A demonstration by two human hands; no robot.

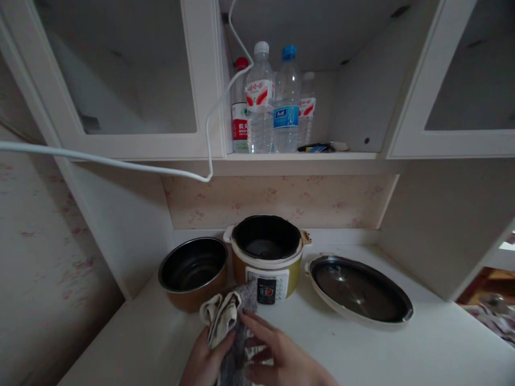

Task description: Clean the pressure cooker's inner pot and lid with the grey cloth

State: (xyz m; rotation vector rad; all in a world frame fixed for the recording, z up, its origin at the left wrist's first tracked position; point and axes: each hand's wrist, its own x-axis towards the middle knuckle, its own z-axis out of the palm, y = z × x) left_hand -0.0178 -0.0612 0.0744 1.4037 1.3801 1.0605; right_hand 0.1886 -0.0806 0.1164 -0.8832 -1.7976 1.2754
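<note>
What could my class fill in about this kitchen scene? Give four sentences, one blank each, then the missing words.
The left hand and right hand are both on a bunched-up ____.
The pot stands to the ____ of the rice cooker in the picture.
On the cooker's other side lies a ____.
The leftmost bottle on the shelf has a ____ cap.

Missing words: cloth; left; lid; red.

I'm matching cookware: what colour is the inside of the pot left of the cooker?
The pot is black inside, clearest in the head view.
</note>
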